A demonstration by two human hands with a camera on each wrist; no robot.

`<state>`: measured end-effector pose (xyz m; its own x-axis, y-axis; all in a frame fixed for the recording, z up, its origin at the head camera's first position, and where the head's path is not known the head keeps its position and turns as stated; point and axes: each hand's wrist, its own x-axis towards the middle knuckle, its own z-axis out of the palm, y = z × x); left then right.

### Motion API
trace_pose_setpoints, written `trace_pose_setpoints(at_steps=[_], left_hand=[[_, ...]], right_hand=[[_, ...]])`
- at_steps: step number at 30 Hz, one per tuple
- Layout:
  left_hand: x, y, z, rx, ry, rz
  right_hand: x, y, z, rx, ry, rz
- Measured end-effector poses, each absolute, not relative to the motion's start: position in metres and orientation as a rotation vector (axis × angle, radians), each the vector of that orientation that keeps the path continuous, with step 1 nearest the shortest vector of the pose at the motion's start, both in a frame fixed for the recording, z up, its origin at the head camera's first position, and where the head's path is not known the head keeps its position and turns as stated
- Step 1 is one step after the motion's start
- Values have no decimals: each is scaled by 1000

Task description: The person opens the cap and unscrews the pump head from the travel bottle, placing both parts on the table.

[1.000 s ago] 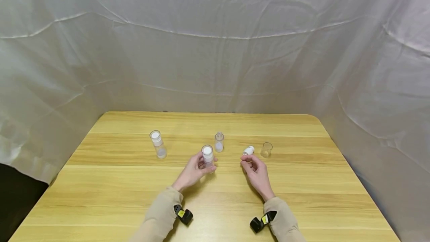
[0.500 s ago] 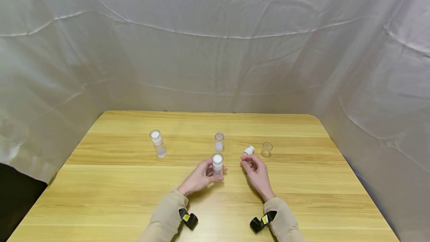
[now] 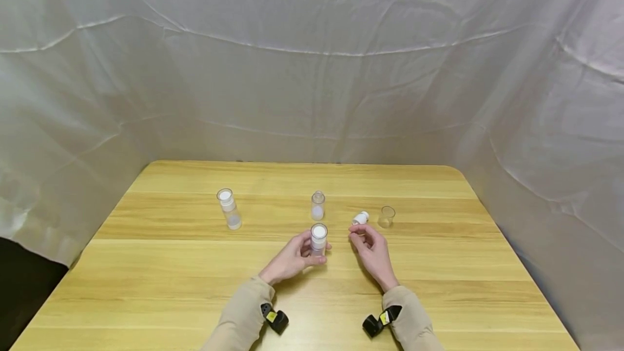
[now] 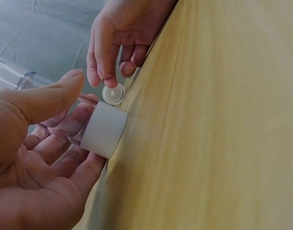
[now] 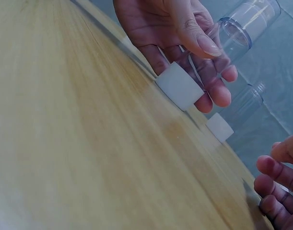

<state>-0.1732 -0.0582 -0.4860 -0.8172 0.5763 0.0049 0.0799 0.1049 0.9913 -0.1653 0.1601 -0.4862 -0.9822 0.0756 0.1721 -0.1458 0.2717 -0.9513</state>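
Note:
My left hand [image 3: 290, 258] grips a clear airless pump bottle [image 3: 319, 237], its fingers and thumb round the see-through body. The bottle's white base [image 4: 105, 129] shows just above or on the table in the left wrist view; I cannot tell if it touches. My right hand [image 3: 372, 256] rests on the table with loosely bent fingers, beside a small white pump head [image 3: 361, 218] lying on its side. Whether the fingertips touch that part is unclear. A clear bottle body [image 3: 318, 207] with a bare threaded neck stands behind the left hand.
A clear cap [image 3: 387, 218] stands right of the pump head. To the left, another capped pump bottle [image 3: 229, 210] stands upright. The wooden table [image 3: 146, 286] is bordered at the back and sides by a grey curtain [image 3: 312, 96].
My left hand has carried the pump bottle to the right and slightly nearer, slowing in the last half second. My right hand and the other pieces have stayed in place.

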Motion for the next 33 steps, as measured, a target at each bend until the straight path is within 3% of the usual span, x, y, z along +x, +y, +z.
trace_pose_setpoints(at_steps=[6, 14, 33], left_hand=[[-173, -60, -486, 642, 2022, 1747], [-174, -59, -487, 635, 2019, 1752], [-174, -57, -487, 637, 2051, 1741]], right_hand=[[-176, 165, -507, 77, -2251, 1862], [-177, 166, -503, 141, -2071, 2009], [-159, 144, -468, 713, -1834, 2214]])
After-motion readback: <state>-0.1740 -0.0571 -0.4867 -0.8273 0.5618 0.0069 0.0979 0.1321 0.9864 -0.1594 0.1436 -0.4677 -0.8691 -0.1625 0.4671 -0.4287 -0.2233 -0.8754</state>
